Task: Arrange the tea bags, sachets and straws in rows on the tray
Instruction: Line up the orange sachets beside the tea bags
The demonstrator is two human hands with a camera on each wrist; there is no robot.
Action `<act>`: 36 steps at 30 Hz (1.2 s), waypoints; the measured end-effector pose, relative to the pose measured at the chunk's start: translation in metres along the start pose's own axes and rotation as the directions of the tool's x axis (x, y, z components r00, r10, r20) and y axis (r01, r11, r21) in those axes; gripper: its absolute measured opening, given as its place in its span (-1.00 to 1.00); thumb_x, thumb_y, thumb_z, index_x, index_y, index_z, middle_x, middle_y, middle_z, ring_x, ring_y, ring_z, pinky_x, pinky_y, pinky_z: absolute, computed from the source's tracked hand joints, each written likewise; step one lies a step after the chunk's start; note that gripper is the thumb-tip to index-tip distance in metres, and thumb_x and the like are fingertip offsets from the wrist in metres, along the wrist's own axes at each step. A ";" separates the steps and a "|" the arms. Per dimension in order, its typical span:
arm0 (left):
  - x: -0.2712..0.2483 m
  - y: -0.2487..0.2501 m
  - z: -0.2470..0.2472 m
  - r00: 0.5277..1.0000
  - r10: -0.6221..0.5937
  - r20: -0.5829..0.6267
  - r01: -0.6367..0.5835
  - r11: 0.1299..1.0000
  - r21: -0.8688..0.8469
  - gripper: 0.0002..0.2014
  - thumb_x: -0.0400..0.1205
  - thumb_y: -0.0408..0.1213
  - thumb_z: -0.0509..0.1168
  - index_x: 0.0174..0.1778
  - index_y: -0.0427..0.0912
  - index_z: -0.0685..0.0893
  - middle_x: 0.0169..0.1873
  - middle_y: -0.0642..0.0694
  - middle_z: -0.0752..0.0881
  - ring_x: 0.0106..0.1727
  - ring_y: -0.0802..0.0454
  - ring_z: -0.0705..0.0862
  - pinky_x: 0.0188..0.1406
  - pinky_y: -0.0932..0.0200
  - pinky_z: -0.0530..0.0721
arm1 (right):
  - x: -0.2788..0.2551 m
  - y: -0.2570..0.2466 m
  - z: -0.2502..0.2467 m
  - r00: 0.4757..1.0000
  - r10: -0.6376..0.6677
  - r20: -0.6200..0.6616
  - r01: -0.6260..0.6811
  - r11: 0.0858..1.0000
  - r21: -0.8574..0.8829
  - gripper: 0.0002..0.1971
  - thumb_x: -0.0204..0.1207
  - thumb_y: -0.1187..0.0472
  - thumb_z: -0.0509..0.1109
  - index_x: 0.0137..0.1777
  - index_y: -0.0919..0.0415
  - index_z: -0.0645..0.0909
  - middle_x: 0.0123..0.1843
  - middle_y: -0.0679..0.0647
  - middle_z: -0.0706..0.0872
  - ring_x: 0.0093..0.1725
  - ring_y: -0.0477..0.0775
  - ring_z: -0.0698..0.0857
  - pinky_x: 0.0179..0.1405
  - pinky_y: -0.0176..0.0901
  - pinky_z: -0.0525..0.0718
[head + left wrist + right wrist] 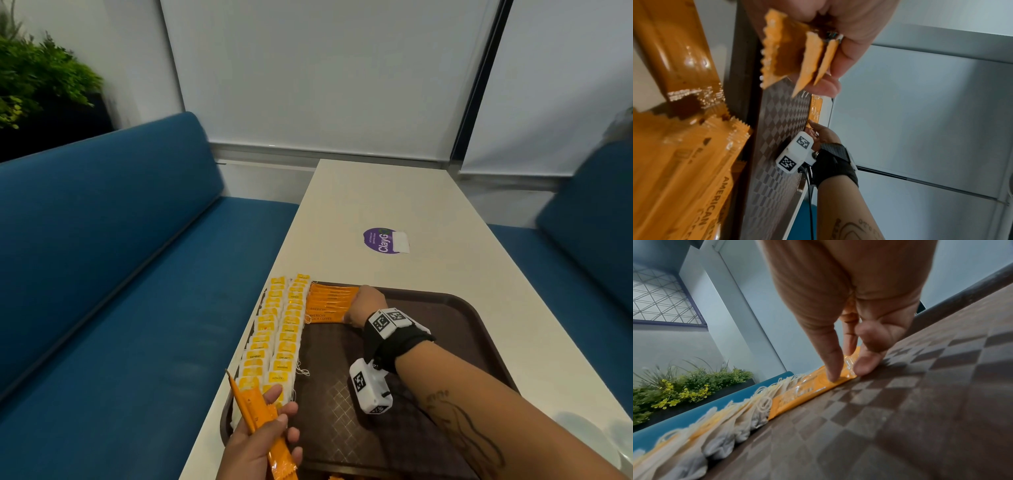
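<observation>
Nearest of all, the person's left hand (260, 442) hovers over the tray's near left corner, fingers curled round a small bunch of orange coffee sachets (263, 425) whose serrated ends fan out past the palm in the left wrist view. More loose sachets (684, 178) lie close under that wrist camera, blurred, printed AMERICAN. Beneath sits the brown tray (455, 329) with its diamond-patterned floor, set on the near end of a long pale table (376, 202); its left rim runs close along the table's left edge. Two rows of yellow-tagged tea bags (274, 339) line the tray's left side from near to far, overlapping like shingles, their strings trailing onto the floor. Against the far left rim a stack of orange sachets (329, 305) lies crosswise, touching the tea bags' far end. On that stack's right end, the right hand (364, 305) presses down with straight fingertips (833, 369), grasping nothing. From there to the right rim and back toward the near edge the tray floor is open. A purple ClayGo sticker (382, 241) marks the table farther off, and blue benches (102, 274) flank both sides.
</observation>
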State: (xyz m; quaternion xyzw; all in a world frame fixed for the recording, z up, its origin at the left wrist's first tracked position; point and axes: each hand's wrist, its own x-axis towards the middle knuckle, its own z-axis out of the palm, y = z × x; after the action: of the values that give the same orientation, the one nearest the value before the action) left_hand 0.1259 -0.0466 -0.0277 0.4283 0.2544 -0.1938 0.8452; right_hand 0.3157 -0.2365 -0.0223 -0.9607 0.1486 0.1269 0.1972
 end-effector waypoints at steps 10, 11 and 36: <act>-0.003 0.001 0.003 1.000 -0.017 -0.010 0.016 1.000 -0.017 -0.74 0.61 -0.60 0.17 -0.01 -0.16 0.62 -0.13 -0.28 0.68 -0.32 -0.20 0.57 -0.68 0.08 0.66 | 0.001 -0.002 0.005 1.000 0.014 0.018 -0.015 0.997 0.081 -0.30 0.24 0.02 0.66 0.33 0.22 0.45 0.32 0.20 0.52 0.19 0.19 0.64 0.16 -0.04 0.67; -0.004 0.001 0.003 1.000 -0.015 -0.009 0.015 1.000 -0.020 -0.75 0.61 -0.59 0.17 0.00 -0.16 0.62 -0.12 -0.28 0.68 -0.31 -0.21 0.58 -0.67 0.07 0.67 | -0.001 -0.002 0.003 1.000 0.022 0.016 -0.023 0.995 0.101 -0.27 0.26 0.03 0.65 0.37 0.22 0.40 0.35 0.21 0.45 0.22 0.21 0.63 0.17 -0.03 0.65; -0.029 0.005 0.025 0.988 0.152 -0.015 -0.153 0.978 -0.138 -0.77 0.70 -0.37 0.12 0.18 -0.14 0.62 0.02 -0.25 0.73 -0.07 -0.21 0.71 -0.26 -0.06 0.65 | -0.188 0.026 -0.026 0.835 -0.370 0.407 0.094 0.825 0.557 -0.94 0.57 0.24 0.38 -0.13 0.11 0.62 -0.38 -0.03 0.67 -0.47 -0.18 0.60 -0.53 -0.36 0.42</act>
State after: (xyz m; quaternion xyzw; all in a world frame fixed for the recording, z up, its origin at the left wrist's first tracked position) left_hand 0.1122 -0.0612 0.0054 0.3870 0.2356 -0.1092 0.8848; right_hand 0.1384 -0.2264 0.0486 -0.8169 -0.0012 0.2997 0.4928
